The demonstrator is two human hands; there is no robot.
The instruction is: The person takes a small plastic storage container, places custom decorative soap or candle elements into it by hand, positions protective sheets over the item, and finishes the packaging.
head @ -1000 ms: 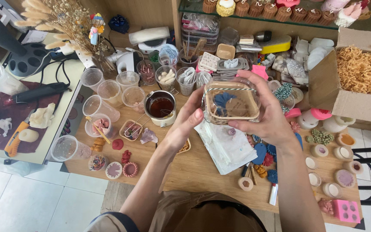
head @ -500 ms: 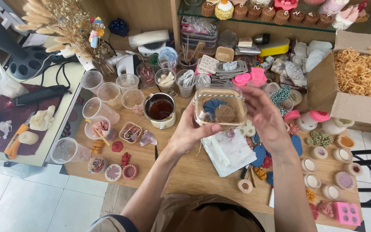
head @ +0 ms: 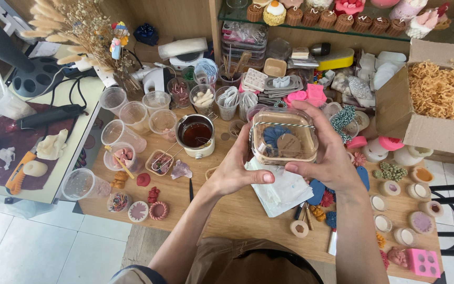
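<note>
Both my hands hold a clear square plastic box (head: 284, 142) above the wooden table (head: 237, 215). The box has a lid, a twine string tied across it and a round brown tag over a blue piece inside. My left hand (head: 236, 171) grips its lower left edge with the thumb under the box. My right hand (head: 328, 152) wraps around the right side, fingers over the top edge. Below the box lies a pile of white paper (head: 282, 189).
A small pot of dark liquid (head: 196, 135) stands left of the box, with clear plastic cups (head: 132, 115) beyond it. A cardboard box of straw-coloured shreds (head: 442, 105) sits at the right. Small round moulded pieces (head: 421, 222) and a pink mould (head: 425, 261) lie at the lower right.
The box has turned in my hands and come slightly lower; its lid with the string and tag now faces up. My right hand has shifted around its right side.
</note>
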